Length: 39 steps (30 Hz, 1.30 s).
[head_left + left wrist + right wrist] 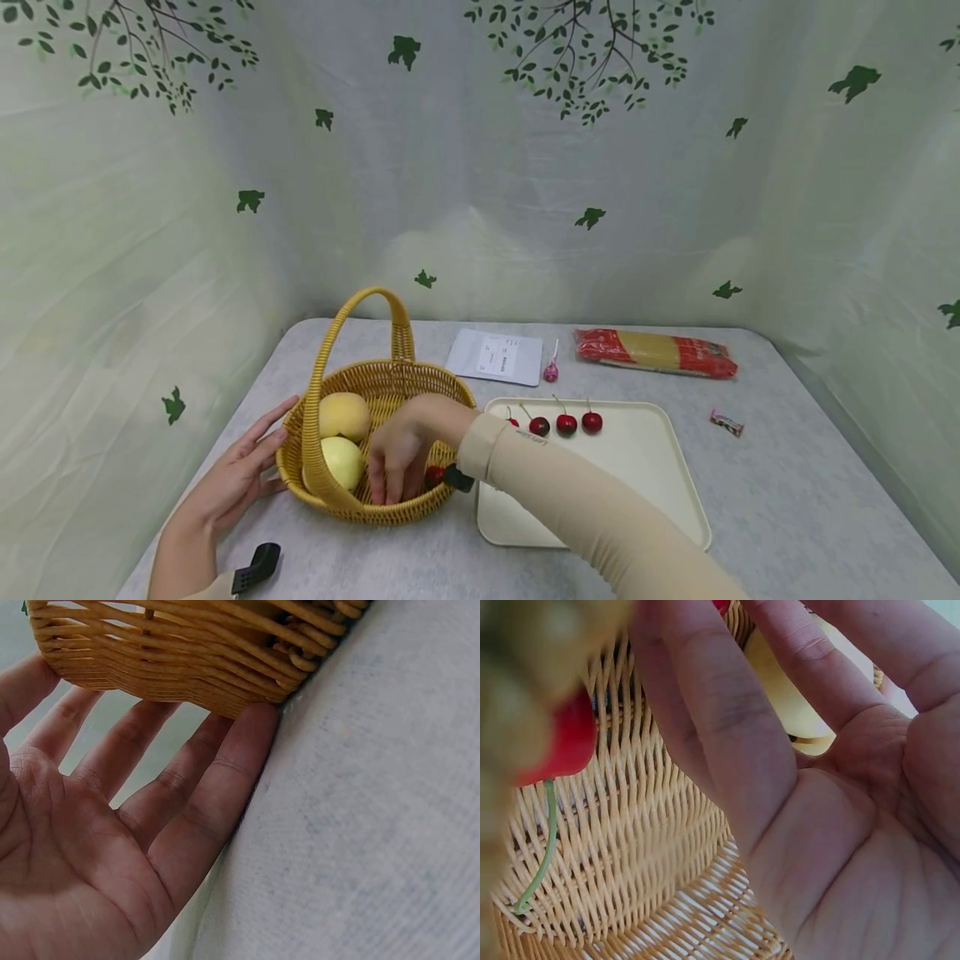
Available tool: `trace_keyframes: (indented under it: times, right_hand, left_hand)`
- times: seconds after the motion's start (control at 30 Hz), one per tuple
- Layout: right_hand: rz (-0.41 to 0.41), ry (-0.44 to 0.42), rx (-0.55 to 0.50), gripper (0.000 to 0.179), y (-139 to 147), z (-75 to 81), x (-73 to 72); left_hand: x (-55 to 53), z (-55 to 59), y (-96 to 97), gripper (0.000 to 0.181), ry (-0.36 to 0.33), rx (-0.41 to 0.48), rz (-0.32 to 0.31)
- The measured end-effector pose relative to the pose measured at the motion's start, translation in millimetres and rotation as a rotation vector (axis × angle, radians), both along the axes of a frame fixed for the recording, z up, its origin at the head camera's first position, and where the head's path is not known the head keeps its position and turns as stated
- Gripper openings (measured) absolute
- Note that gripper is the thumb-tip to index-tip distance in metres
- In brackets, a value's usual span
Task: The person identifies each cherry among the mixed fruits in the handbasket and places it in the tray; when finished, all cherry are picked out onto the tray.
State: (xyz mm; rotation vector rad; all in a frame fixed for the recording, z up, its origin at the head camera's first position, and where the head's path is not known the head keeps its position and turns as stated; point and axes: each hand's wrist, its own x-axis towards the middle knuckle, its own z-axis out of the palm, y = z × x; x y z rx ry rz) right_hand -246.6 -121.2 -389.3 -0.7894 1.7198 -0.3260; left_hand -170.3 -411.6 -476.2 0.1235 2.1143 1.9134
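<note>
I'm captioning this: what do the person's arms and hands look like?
The left hand and right hand are bare. The right sleeve is beige and cuffed, with small dark markings; the left sleeve shows only a beige edge. One black device shows by each sleeve.

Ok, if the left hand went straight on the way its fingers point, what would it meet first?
The side of the wicker basket; the left hand appears to touch it, though contact at some fingertips is unclear.

pale cloth walls (480,158) | green leaf prints (403,52) | grey round-cornered table (795,492) | soft light
</note>
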Motion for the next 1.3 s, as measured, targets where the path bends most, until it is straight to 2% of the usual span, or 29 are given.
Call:
trace_keyframes:
  times: [0.2,0.4,0.6,0.87,1.03,1.3]
  right_hand:
    - [-0.006,0.019,-0.011,0.024,-3.8,0.8,0.9]
    - [0.014,0.097,-0.034,0.027,0.1,9.0,-4.4]
    - [-0.021,0.084,-0.033,0.03,4.4,9.7,-12.4]
    - [-0.036,0.123,-0.039,0.028,7.6,10.8,-20.9]
    - [-0.084,0.134,-0.081,0.021,17.5,13.5,-24.8]
    - [-0.085,0.216,-0.181,0.015,41.5,23.9,-29.5]
  left_hand:
    - [-0.1,-0.1,0.7,0.059,-0.013,-0.018,0.018]
    - [-0.5,0.5,0.6,0.059,-0.01,-0.018,0.018]
    - [-0.9,-0.5,0.1,0.058,-0.007,-0.017,0.016]
    - [0.4,-1.5,-0.3,0.058,0.001,-0.002,0.003]
    - [1.1,-1.4,0.4,0.058,0.0,0.001,-0.011]
    - [-0.4,-0.9,-0.4,0.058,-0.017,0.004,0.0]
